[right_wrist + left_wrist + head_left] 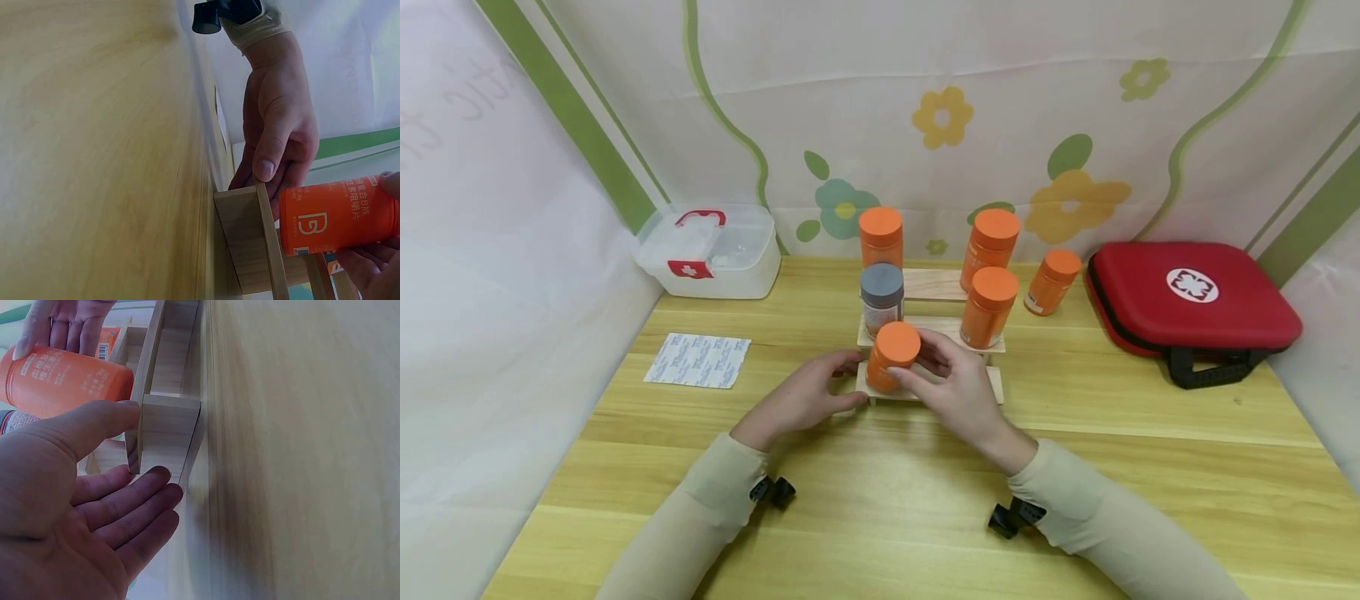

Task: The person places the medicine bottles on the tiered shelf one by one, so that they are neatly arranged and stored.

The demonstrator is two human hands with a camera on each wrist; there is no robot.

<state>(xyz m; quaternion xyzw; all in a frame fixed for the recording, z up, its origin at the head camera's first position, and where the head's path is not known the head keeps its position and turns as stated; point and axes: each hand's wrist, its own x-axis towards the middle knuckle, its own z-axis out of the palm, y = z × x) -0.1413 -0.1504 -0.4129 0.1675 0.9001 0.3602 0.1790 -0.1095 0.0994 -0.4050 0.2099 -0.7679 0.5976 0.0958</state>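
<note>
My right hand (962, 392) holds an orange pill bottle (897, 346) with its thumb on the near side and fingers behind. The bottle is upright at the left end of the lowest step of a stepped wooden rack (996, 385); its base is at the board. At that step's left end, my left hand (808, 393) grips the rack, thumb (103, 422) on the top of the board and the other fingers around its end. Behind stand a grey-lidded bottle (882, 292) and an orange bottle (988, 308) on the middle step, and two orange bottles (992, 237) (881, 233) on the top.
Right of the rack, a smaller orange bottle (1052, 283) stands on the table, beside a red first-aid case (1202, 296) with a black handle. To the left are a clear plastic box (722, 271) with a red handle and a printed foil sheet (697, 361). A patterned curtain (865, 100) hangs behind.
</note>
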